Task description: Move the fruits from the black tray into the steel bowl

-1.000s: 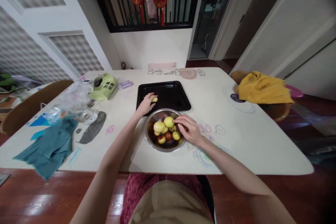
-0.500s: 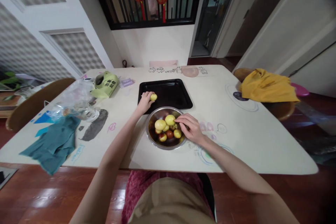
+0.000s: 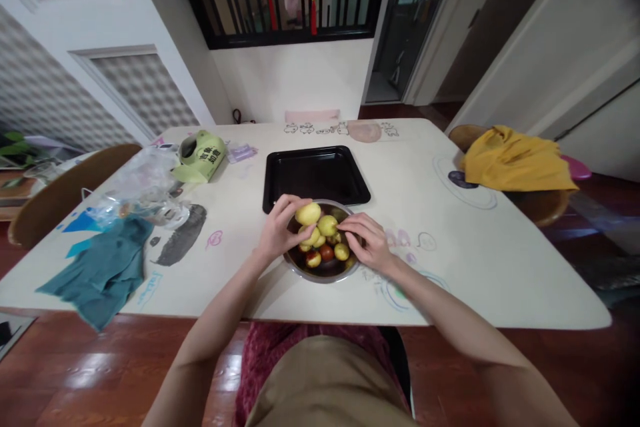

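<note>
A steel bowl (image 3: 324, 278) stands near the table's front edge, holding several small round fruits. Some are yellow with red-brown patches and one brown fruit (image 3: 327, 253) lies among them; they look like jujubes. At the bowl's far left side, my left hand (image 3: 281, 227) is closed around a larger yellow-green fruit (image 3: 308, 213), with another yellow fruit (image 3: 310, 236) by the thumb. My right hand (image 3: 369, 240) reaches over the bowl's right rim, its fingertips pinching another yellow-green fruit (image 3: 328, 225). A black baking tray (image 3: 315, 173) lies right behind the bowl.
On the table's left are a teal cloth (image 3: 103, 270), clear plastic packaging (image 3: 145, 193) and a light green carton (image 3: 203, 157). A yellow cloth (image 3: 515, 160) drapes over a chair at the right. Drawings mark the white tabletop (image 3: 470, 267).
My left hand has come back from over the tray to the bowl, with a yellow-green fruit in its grip. My right hand stays at the bowl's right side.
</note>
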The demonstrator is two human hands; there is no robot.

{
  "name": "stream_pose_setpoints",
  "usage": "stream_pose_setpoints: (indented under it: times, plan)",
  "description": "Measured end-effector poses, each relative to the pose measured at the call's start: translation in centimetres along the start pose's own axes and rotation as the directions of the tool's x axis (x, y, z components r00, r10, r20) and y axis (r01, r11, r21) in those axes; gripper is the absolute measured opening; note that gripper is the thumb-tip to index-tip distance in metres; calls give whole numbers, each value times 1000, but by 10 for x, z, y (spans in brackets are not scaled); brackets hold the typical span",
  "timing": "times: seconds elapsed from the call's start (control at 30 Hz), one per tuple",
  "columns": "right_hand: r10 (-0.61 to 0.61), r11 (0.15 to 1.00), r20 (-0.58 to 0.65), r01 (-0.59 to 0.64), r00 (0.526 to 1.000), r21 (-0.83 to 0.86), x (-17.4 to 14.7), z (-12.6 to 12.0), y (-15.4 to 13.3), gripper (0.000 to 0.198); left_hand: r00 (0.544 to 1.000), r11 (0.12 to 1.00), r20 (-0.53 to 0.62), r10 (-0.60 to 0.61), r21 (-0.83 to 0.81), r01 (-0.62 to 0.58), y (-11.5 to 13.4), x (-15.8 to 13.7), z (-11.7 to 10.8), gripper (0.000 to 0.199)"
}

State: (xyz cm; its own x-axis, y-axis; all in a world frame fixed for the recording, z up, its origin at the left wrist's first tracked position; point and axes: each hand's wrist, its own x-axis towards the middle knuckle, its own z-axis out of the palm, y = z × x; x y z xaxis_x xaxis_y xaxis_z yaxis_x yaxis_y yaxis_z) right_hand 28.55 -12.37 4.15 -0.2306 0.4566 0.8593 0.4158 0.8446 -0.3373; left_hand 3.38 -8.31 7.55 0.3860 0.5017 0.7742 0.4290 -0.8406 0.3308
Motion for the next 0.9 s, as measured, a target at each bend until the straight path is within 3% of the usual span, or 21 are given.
stream_pose_setpoints:
  times: [0.17, 0.27, 0.47, 0.67, 0.9]
  plan:
    - [-1, 1000, 34, 0, 999, 23, 0, 1, -7, 28, 982, 985, 78, 170, -11, -169, 8, -10, 5, 42]
    - [-16, 999, 56, 13, 998, 46, 0, 1, -9, 34, 963, 976, 166, 213, 11, -218, 8, -14, 5, 38]
    - [-18, 999, 32, 17, 999, 37, 0, 1, -7, 30, 906, 966, 358, 225, 43, -256, 14, -19, 3, 36]
    - [-15, 999, 14, 14, 1000, 32, 0, 2, -5, 29, 872, 953, 444, 206, 112, -282, 22, -16, 5, 32]
    - [5, 999, 40, -6, 999, 41, -3, 1, -4, 31, 869, 970, 479, 127, 122, -209, 23, -12, 6, 31]
